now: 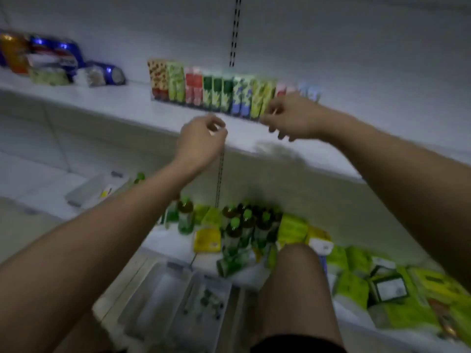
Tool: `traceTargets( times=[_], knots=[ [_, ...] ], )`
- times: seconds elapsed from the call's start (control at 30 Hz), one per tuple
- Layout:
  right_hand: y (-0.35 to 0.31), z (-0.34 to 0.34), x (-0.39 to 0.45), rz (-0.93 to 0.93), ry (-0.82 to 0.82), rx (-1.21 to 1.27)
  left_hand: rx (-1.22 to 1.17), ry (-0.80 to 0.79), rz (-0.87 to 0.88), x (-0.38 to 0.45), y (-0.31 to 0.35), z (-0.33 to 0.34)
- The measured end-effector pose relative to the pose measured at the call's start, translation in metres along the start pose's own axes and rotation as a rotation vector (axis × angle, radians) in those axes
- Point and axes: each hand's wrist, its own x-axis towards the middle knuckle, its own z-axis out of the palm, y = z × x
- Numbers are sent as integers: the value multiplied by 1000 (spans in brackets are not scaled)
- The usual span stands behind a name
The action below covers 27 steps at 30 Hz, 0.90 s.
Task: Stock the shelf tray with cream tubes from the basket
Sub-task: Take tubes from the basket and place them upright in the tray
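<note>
Nearest the person, clear bins (173,291) are sitting on the floor, their contents too blurred to name; no basket is showing. Farther up, the left hand (201,142) is hovering loosely curled and seemingly empty, while the right hand (290,115) is pinching at the tray row. Beyond them the cream tubes (229,94) are standing upright in the shelf tray (178,101), so straightening looks underway, and fetching another tube probably comes next.

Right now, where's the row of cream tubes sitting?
In the head view, the row of cream tubes stands upright on the white upper shelf, centre frame, just beyond the right hand and right of the blue packets.
</note>
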Motion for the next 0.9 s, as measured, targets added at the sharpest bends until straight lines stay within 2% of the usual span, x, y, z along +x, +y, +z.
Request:
traceTargets(
  times=[0.07,0.17,0.37,0.57,0.67,0.77,0.9],
  knots=[
    [-12,16,-9,-29,-132,1,-70,40,-88,-20,-30,-23],
    [-26,50,-18,-72,-256,10,-80,88,-315,-58,-91,-34],
    [-24,164,-14,-26,-511,148,53,-102,-681,-145,-202,9],
    [4,300,-8,123,-740,305,140,-370,-777,-203,-251,66],
    [24,364,-10,256,-814,360,172,-516,-826,-224,-278,93],
    [45,422,-15,393,-823,376,190,-623,-908,-247,-307,117],
    [70,497,-27,410,-960,278,223,-723,-1028,-283,-352,146]
  ],
)
